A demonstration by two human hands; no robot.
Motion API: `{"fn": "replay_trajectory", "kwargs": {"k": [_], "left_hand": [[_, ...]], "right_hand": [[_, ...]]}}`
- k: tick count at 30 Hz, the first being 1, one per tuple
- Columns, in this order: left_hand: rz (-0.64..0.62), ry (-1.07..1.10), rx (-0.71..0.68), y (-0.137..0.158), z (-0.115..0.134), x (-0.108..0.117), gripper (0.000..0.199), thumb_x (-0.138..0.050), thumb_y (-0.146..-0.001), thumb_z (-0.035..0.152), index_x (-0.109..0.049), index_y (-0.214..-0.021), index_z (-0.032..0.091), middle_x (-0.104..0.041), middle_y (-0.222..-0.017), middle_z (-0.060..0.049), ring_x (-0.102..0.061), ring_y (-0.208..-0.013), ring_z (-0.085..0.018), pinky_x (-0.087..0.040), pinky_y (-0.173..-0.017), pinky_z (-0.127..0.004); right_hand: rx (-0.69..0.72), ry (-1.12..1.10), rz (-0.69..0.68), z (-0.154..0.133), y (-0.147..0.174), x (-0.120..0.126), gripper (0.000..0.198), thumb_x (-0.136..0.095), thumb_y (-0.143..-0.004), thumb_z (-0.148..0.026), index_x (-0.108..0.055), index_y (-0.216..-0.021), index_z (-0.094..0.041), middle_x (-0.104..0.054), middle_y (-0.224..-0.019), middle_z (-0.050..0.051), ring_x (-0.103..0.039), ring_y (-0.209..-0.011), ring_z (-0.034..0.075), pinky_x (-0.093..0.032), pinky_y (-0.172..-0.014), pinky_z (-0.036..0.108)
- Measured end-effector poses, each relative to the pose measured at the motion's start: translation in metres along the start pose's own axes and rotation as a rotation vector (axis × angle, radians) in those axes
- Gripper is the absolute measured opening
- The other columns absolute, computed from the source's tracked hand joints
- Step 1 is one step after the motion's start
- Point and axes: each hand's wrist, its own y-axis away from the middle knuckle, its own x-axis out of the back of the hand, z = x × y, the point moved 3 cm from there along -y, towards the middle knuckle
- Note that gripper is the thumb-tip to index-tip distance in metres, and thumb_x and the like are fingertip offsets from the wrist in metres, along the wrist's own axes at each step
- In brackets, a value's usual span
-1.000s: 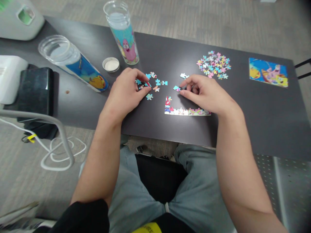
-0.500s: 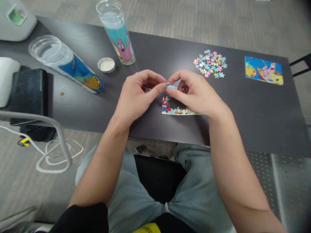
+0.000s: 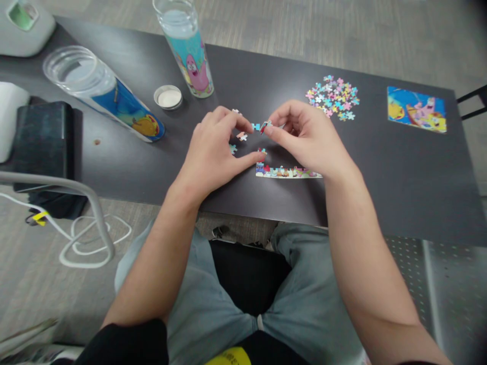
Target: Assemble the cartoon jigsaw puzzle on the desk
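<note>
Between the thumb and fingertips of my right hand (image 3: 308,134) is a small jigsaw piece (image 3: 265,125) with red and pale parts, tilted above the table. My left hand (image 3: 213,147) is open, thumb and index finger wide apart. Its thumb tip lies at the upper left end of a joined strip of puzzle edge (image 3: 283,173), which forms an L-shaped corner. A blue piece (image 3: 255,127) sits by the left index fingertip. Loose pieces, among them a pinkish one (image 3: 242,136), lie under and around the left fingers, partly hidden.
A pile of loose jigsaw pieces (image 3: 335,97) lies beyond my right hand, with a cartoon picture card (image 3: 416,109) farther right. Two clear-topped printed tubes (image 3: 196,66) and a round lid (image 3: 168,97) stand at the left. A black box (image 3: 43,144) is at the far left.
My hands have moved apart from their close pinch. The right hand now holds the piece alone, and the left thumb has dropped to the puzzle strip. Loose pieces near the left fingers have become visible.
</note>
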Motion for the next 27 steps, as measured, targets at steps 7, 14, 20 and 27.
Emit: {"fn": "replay_trajectory", "kwargs": {"k": [7, 14, 20, 27], "left_hand": [[-0.073, -0.157, -0.002, 0.001, -0.001, -0.006, 0.048, -0.113, -0.087, 0.044, -0.079, -0.118, 0.031, -0.076, -0.135, -0.007, -0.07, -0.139, -0.042, -0.05, -0.135, -0.065], [-0.082, -0.202, 0.006, 0.003, -0.001, -0.006, 0.049, -0.109, -0.093, 0.052, -0.08, -0.126, 0.031, -0.078, -0.139, -0.008, -0.068, -0.138, -0.041, -0.05, -0.134, -0.063], [-0.085, -0.2, 0.013, 0.003, 0.001, -0.006, 0.044, -0.109, -0.094, 0.046, -0.079, -0.123, 0.031, -0.079, -0.139, -0.007, -0.069, -0.139, -0.04, -0.049, -0.133, -0.063], [-0.103, -0.204, 0.007, 0.005, 0.002, -0.005, 0.043, -0.106, -0.096, 0.045, -0.079, -0.127, 0.031, -0.08, -0.143, -0.008, -0.068, -0.141, -0.04, -0.046, -0.129, -0.062]], "right_hand": [[-0.005, 0.013, -0.069, 0.008, 0.002, -0.005, 0.046, -0.098, -0.104, -0.074, -0.088, -0.132, -0.039, -0.091, -0.111, 0.006, -0.073, -0.094, 0.034, -0.06, -0.077, 0.052], [0.052, 0.034, -0.048, 0.013, -0.001, -0.008, 0.025, -0.1, -0.104, -0.051, -0.086, -0.112, -0.033, -0.087, -0.105, 0.006, -0.072, -0.095, 0.032, -0.067, -0.088, 0.053], [0.132, 0.176, -0.031, 0.012, -0.004, -0.007, 0.015, -0.097, -0.103, -0.034, -0.085, -0.11, -0.032, -0.082, -0.122, 0.009, -0.075, -0.112, 0.035, -0.07, -0.113, 0.063], [0.124, 0.21, -0.008, 0.011, -0.002, -0.003, 0.02, -0.095, -0.109, -0.039, -0.085, -0.125, -0.031, -0.082, -0.139, 0.012, -0.077, -0.121, 0.037, -0.07, -0.115, 0.064]]}}
